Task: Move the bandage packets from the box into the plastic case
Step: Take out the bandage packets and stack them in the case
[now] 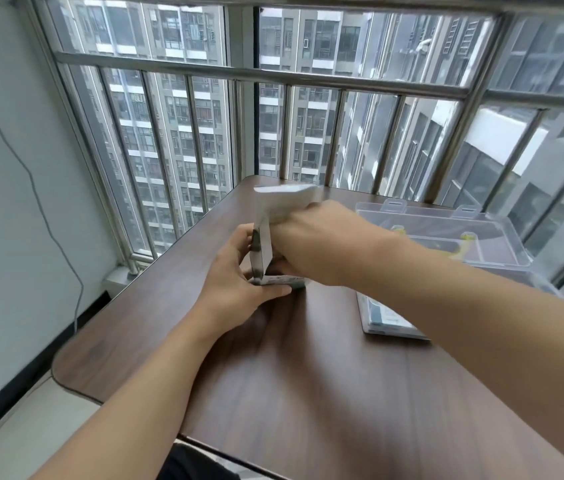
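On a dark wood bench by a barred window, the left grip clasps the white box; the right grip reaches into it (fingers hidden, state unclear). The plastic case lies right of both.

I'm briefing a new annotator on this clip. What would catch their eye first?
Both hands meet at mid-table on a small white box: the left hand holds its near side, and the right hand is at its open flap. To the right, a clear plastic case lies open near the barred window, with a flat packet in front of it.
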Demonstrator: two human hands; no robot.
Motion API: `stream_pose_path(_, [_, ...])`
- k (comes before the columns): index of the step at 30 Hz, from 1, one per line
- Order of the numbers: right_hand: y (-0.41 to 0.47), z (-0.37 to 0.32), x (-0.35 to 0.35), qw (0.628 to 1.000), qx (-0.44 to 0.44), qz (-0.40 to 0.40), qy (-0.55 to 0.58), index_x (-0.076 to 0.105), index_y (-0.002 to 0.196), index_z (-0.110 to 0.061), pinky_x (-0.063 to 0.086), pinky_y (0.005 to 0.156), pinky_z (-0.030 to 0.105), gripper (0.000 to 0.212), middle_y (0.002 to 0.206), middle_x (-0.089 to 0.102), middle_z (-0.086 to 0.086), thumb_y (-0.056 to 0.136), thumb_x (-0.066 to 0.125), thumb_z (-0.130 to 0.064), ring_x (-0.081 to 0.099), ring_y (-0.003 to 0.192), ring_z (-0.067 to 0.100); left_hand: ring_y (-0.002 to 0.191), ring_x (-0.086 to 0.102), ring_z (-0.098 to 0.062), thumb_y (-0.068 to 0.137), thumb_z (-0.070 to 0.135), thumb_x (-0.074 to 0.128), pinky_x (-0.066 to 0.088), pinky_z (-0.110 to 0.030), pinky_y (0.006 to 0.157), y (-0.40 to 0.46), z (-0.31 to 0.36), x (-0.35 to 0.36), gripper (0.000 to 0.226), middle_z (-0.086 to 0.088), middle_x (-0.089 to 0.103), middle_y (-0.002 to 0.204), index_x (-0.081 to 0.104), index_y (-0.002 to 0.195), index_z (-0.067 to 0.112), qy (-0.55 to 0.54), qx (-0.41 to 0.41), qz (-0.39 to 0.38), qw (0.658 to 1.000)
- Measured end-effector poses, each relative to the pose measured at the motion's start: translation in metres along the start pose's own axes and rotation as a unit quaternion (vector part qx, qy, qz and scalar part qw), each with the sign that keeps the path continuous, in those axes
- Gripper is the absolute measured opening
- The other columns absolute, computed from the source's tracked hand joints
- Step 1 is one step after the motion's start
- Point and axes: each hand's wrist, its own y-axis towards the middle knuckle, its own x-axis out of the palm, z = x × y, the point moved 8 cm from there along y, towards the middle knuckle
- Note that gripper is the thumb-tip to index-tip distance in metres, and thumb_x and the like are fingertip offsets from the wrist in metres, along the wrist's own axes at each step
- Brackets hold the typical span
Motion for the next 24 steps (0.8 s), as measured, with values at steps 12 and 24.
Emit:
stream_pose_path(12, [-0.018, 0.043, -0.014, 0.929, 0.117, 0.115, 0.331, 0.079, 0.086, -0.022, 0.058, 0.061, 0.047, 0.03, 0.086, 0.075, 0.001, 0.097, 0.06, -0.042, 0.067, 0.07, 0.031, 0.1, 0.066, 0.001, 0.06, -0.014, 0.087, 0.058, -0.024, 0.079, 0.0, -0.004, -0.011, 0.075, 0.001, 0.066, 0.113, 0.053, 0.119, 0.018, -0.005, -0.008, 0.048, 0.999])
stream_pose_path(24, [-0.134, 0.077, 0.037, 0.54, 0.311, 0.208, 0.754, 0.077, 0.095, -0.006, 0.054, 0.043, 0.025, 0.016, 0.097, 0.077, 0.013, 0.093, 0.065, -0.018, 0.07, 0.061, 0.02, 0.132, 0.049, -0.009, 0.054, 0.033, 0.085, 0.04, -0.045, 0.113, -0.008, -0.002, -0.02, 0.101, 0.009, 0.053, 0.139, 0.04, 0.144, 0.028, 0.043, -0.037, 0.092, 0.994])
